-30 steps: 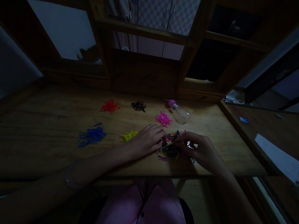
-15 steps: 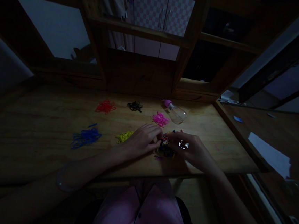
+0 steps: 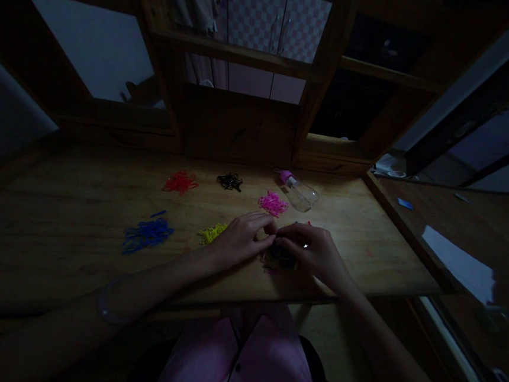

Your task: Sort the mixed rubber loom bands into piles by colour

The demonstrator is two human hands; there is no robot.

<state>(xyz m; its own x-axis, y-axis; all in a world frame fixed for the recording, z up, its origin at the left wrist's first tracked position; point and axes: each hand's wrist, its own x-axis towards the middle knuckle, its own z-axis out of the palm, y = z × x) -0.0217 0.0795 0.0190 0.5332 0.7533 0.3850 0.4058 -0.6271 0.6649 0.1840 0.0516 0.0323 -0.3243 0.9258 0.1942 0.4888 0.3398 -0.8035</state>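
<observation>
My left hand point(image 3: 245, 238) and my right hand point(image 3: 315, 253) meet fingertip to fingertip above a mixed-colour heap of small rubber bands point(image 3: 282, 257). Both are closed in a pinch; whatever is between the fingers is too small and dark to make out. My right hand covers much of the heap. Just left of my left hand, partly behind it, lies a yellow pile of rubber bands point(image 3: 211, 233). A pink pile point(image 3: 273, 204) is beyond the fingertips. Farther off are a black pile point(image 3: 229, 181), a red pile point(image 3: 180, 181) and a blue pile point(image 3: 147, 235).
A clear bottle with a pink cap point(image 3: 301, 194) lies on its side behind the pink pile. Wooden shelving point(image 3: 243, 121) rises at the back of the desk point(image 3: 78, 211). To the right, a lower surface holds white paper point(image 3: 457, 263) and a small blue card point(image 3: 405, 203).
My right hand has moved left from the mixed heap until its fingertips reach those of my left hand. The view has shifted slightly; the sorted piles look unchanged.
</observation>
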